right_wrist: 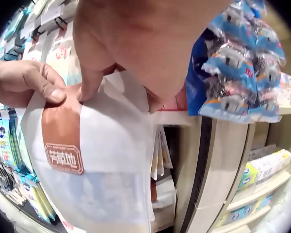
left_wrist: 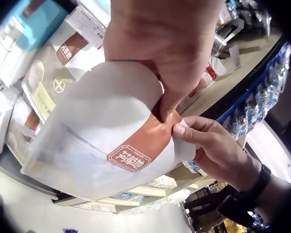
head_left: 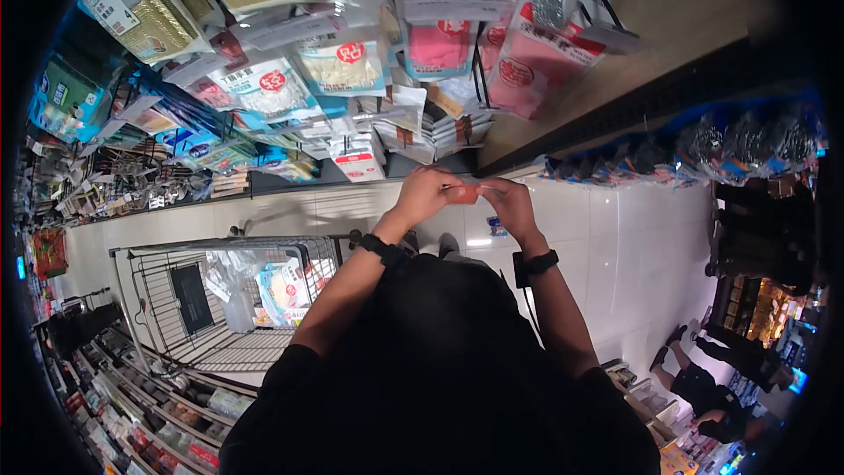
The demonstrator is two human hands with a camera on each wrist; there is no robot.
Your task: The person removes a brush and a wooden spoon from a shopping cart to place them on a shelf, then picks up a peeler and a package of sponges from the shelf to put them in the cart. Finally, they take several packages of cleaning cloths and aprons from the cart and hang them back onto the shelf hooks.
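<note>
A white, half-see-through packet (left_wrist: 102, 116) with a brown label strip (left_wrist: 148, 138) hangs below both hands. My left hand (head_left: 426, 196) pinches its top edge at the strip, thumb on the front. Close beside it, my right hand (head_left: 512, 204) grips the same edge, thumb and fingers on either side. Seen from the right wrist, the packet (right_wrist: 102, 145) hangs nearly upright, and something bluish shows faintly through its lower part. In the head view mainly the brown top edge (head_left: 462, 193) shows between the fingertips.
Hanging packs of gloves (head_left: 343, 62) and similar goods fill the shelf ahead. A wire shopping cart (head_left: 220, 334) with packs in it stands at my left. Blue bagged goods (head_left: 747, 145) hang at the right shelf end. People (head_left: 712, 387) stand at the far right.
</note>
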